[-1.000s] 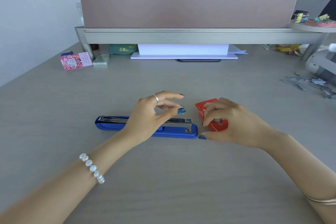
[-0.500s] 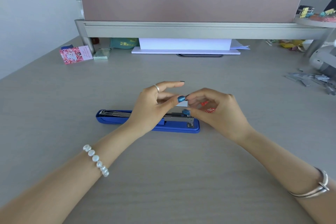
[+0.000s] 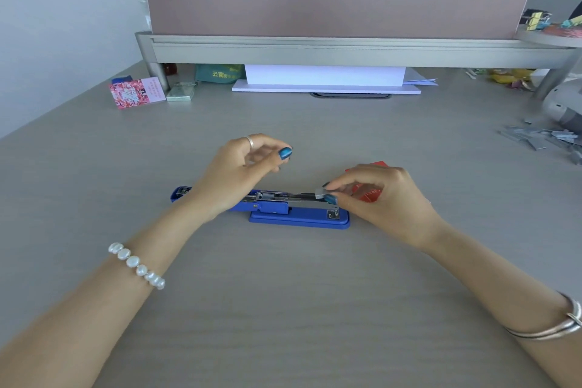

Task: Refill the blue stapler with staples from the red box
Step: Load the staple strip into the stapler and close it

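The blue stapler (image 3: 299, 217) lies flat across the middle of the desk, opened out so its metal staple channel faces up. My right hand (image 3: 381, 201) pinches a short strip of silver staples (image 3: 322, 193) over the right end of that channel. The red box (image 3: 368, 194) sits just behind my right hand, mostly hidden by the fingers. My left hand (image 3: 239, 173) hovers above the stapler's left half with fingers loosely curled, holding nothing.
A grey shelf riser (image 3: 346, 49) with a pinkish panel runs along the back of the desk. Loose staple strips (image 3: 544, 138) lie at the far right. A pink card (image 3: 137, 93) and a small clear box (image 3: 181, 93) sit at the back left.
My right hand left the red box, met my left hand above the stapler, then came down with a staple strip to the channel's right end. My left hand lifted slightly.
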The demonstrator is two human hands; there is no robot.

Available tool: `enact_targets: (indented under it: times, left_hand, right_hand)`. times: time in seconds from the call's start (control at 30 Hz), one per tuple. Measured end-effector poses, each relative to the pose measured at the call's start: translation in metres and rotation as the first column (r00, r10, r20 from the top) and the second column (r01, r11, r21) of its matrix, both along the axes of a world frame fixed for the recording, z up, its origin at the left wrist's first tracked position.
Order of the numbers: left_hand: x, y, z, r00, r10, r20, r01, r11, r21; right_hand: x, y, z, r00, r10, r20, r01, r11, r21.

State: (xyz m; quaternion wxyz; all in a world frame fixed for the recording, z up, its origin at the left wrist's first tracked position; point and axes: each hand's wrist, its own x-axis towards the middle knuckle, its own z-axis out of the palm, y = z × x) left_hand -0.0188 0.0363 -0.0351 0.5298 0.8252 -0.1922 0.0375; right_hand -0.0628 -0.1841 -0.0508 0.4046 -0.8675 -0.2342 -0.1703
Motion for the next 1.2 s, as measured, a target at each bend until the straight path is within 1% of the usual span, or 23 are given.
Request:
enact_targets:
  times: [0.13,0.27,0.47,0.57,0.7,0.83,0.9,1.03,1.1,1.17,1.2]
  left_hand:
    - [0.007,0.011,-0.004,0.999,0.036,-0.002,-0.035,0.997,0.071]
    - [0.008,0.010,-0.008,1.000,0.026,-0.016,-0.023,0.992,0.128]
    - [0.005,0.009,-0.009,1.000,0.013,0.012,-0.015,0.980,0.197]
    - [0.005,0.008,-0.010,1.000,0.004,0.019,-0.008,0.979,0.206]
    - [0.006,0.009,-0.012,1.000,-0.002,0.017,-0.001,0.977,0.214]
    - [0.008,0.008,-0.014,1.000,-0.006,0.019,0.001,0.973,0.229]
    - [0.009,0.009,-0.015,1.000,-0.008,0.023,0.002,0.971,0.237]
    - [0.009,0.009,-0.014,1.000,-0.014,0.026,0.007,0.972,0.236]
    - [0.010,0.012,-0.011,0.999,-0.037,0.008,0.034,0.970,0.241]
    - [0.012,0.020,-0.007,0.990,-0.123,-0.069,0.138,0.950,0.281]
    - [0.014,0.026,-0.004,0.976,-0.177,-0.125,0.208,0.925,0.318]
  right_hand:
    - [0.000,0.000,0.000,1.000,0.005,-0.016,-0.005,1.000,0.016]
    - [0.000,0.000,0.000,1.000,-0.002,-0.017,0.001,1.000,-0.021]
    - [-0.001,0.000,0.002,1.000,0.014,0.010,-0.014,1.000,-0.028]
    - [-0.002,0.000,0.001,1.000,-0.008,0.005,0.008,0.999,-0.032]
    - [-0.001,0.000,0.001,0.998,-0.033,-0.061,0.034,0.999,0.005]
    - [-0.001,0.003,0.000,0.994,-0.093,-0.062,0.091,0.995,-0.035]
    - [-0.002,0.003,0.001,0.995,-0.083,-0.063,0.080,0.995,-0.052]
    - [-0.007,0.003,0.006,0.993,-0.024,-0.118,0.011,0.993,-0.116]
    - [-0.008,0.002,0.006,0.992,-0.030,-0.126,0.017,0.994,-0.107]
    - [-0.008,0.001,0.007,0.991,-0.049,-0.123,0.039,0.996,-0.086]
    - [-0.008,0.000,0.008,0.989,-0.058,-0.138,0.049,0.997,-0.066]
